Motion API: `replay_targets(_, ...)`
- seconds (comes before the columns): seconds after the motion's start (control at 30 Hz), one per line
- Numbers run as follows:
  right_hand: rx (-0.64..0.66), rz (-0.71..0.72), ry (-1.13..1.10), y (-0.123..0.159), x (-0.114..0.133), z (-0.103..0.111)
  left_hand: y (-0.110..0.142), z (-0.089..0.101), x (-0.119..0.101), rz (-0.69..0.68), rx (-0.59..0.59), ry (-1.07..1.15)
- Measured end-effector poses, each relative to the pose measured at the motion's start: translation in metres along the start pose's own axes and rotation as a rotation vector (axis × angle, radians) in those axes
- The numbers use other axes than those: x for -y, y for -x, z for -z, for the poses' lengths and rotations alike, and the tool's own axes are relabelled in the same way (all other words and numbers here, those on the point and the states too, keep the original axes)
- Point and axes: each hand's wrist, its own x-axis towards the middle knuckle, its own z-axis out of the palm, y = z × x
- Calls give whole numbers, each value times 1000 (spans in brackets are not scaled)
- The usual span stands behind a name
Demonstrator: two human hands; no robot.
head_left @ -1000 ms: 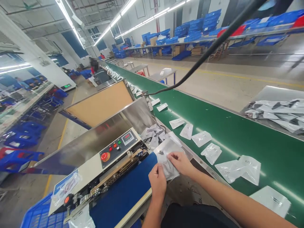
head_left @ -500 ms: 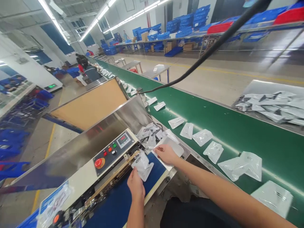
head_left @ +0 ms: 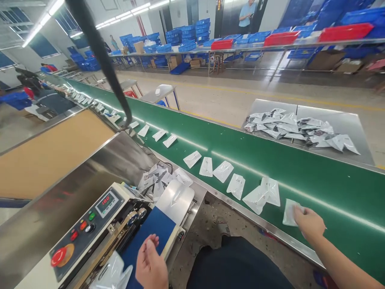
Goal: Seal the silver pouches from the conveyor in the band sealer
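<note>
Over the green conveyor belt (head_left: pixel 333 192), my right hand (head_left: pixel 311 226) has its fingers closed on the edge of a white pouch (head_left: pixel 289 212). My left hand (head_left: pixel 152 265) is above the blue belt (head_left: pixel 159 224) of the sealing machine, loosely curled with nothing in it. Left of that hand, another white pouch (head_left: pixel 112 273) lies along the machine's sealing channel, partly cut off by the frame's bottom edge. Several more pouches, such as a pair with the near one (head_left: pixel 255 199), lie along the green belt.
A heap of white pouches (head_left: pixel 156 178) lies behind the machine's metal end plate (head_left: pixel 177 200). The control panel (head_left: pixel 87 228) has a red stop button (head_left: pixel 58 257). More pouches (head_left: pixel 288 124) cover a steel table across the belt. A black cable (head_left: pixel 105 60) hangs in front.
My left hand has let go of the pouch, which has moved down-left along the machine. My right hand has gone from the end plate to a pouch on the green belt. The view has turned right.
</note>
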Motion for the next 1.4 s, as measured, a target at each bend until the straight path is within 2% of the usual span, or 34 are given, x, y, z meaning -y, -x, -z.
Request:
replay_targets(0.07, 80, 23, -154, 23, 24, 9, 13, -26, -10, -11, 201, -54)
replay_targets(0.13, 183, 181, -322, 60, 67, 13, 30, -53, -21, -80, 461, -102)
replay_targets(0.2, 407, 355, -446, 108, 119, 12, 47, -77, -34, -182, 720, -123)
replay_targets(0.27, 659, 458, -549, 158, 172, 7, 60, -92, -46, -262, 850, -100)
replay_targets(0.3, 782, 479, -602, 182, 195, 4, 63, -96, -50, -277, 866, -84)
replay_targets(0.37, 1044, 500, -721, 223, 233, -3, 60, -93, -55, -262, 804, -74)
replay_targets(0.43, 1284, 507, -817, 251, 258, -11, 48, -81, -52, -187, 674, -85)
replay_targets(0.5, 1424, 526, -831, 270, 275, -24, 31, -65, -43, -93, 539, -76)
replay_targets(0.53, 1448, 551, -803, 278, 282, -32, 22, -58, -37, -45, 488, -54)
replay_targets(0.63, 1327, 638, -642, 299, 302, -62, -9, -46, -16, 165, 344, 108)
replay_targets(0.7, 1196, 670, -494, 313, 317, -84, -30, -46, -6, 383, 248, 276)
replay_targets(0.77, 1103, 689, -365, 325, 334, -103, -50, -50, 1, 540, 173, 397)
replay_targets(0.87, 1075, 725, -279, 343, 356, -122, -73, -49, 8, 579, 117, 438)
replay_targets(0.93, 1091, 750, -263, 356, 367, -127, -81, -43, 11, 583, 88, 453)
replay_targets(1.07, 1184, 812, -255, 378, 374, -123, -85, -21, 17, 550, 11, 461)
replay_targets(1.17, 1197, 858, -333, 363, 358, -113, -82, -2, 20, 486, -96, 408)
replay_targets(1.23, 1100, 854, -412, 322, 330, -106, -78, 14, 20, 426, -207, 334)
replay_targets(1.3, 917, 759, -445, 256, 284, -99, -72, 33, 21, 350, -330, 244)
replay_targets(1.37, 656, 550, -391, 178, 222, -89, -65, 48, 24, 272, -440, 159)
replay_targets(1.4, 508, 422, -333, 139, 188, -82, -61, 53, 25, 138, -490, 74)
